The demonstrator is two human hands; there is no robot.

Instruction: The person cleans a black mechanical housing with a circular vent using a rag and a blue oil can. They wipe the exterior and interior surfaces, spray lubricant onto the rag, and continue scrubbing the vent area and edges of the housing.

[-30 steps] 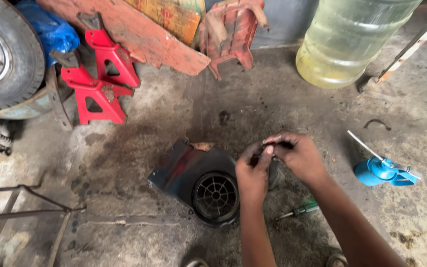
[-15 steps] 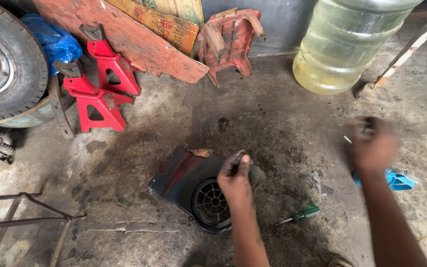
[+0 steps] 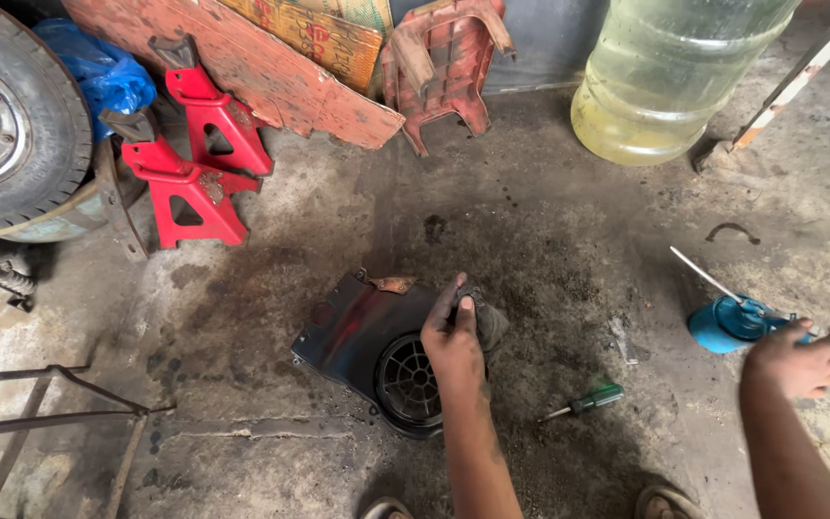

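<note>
**Left hand at the fan housing, right hand at the oil can**

We see the left hand [image 3: 453, 338] closed around a small dark part, thumb and fingers pinched on it; what the part is we cannot make out. It sits directly over the black fan housing [image 3: 362, 338], whose round grille lies just below the wrist. The right hand [image 3: 799, 362] reaches far to the right, fingers loosely spread, touching the blue oil can [image 3: 722, 325]; whether it grips the can we cannot tell. Between both hands, on the stained floor, lies a green-handled screwdriver [image 3: 588, 400]. Beyond the left hand stand red jack stands [image 3: 194, 168]. The forearms run off the lower edge.
</note>
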